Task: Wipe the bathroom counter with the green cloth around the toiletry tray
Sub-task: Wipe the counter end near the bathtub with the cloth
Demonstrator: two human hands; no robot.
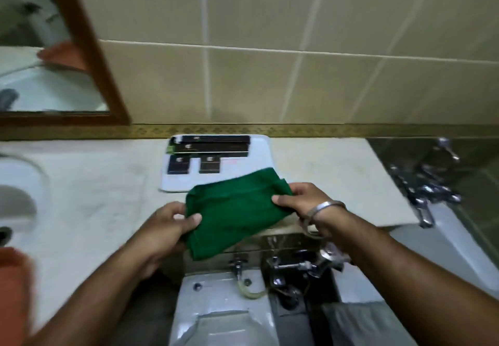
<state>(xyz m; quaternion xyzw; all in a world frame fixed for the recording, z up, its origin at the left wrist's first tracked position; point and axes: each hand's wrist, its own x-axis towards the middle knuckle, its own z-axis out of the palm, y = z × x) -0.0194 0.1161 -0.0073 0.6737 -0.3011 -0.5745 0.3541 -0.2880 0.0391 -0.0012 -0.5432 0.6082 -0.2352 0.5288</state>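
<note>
Green cloth held up over tabletop front edge, both hands pinching it: left hand closed on its left end, right hand on right end. Toiletry tray w/ dark boxes sits at back edge.

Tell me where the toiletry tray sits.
Head view, centre: the toiletry tray lies on the counter against the back wall, just beyond the green cloth.
</note>
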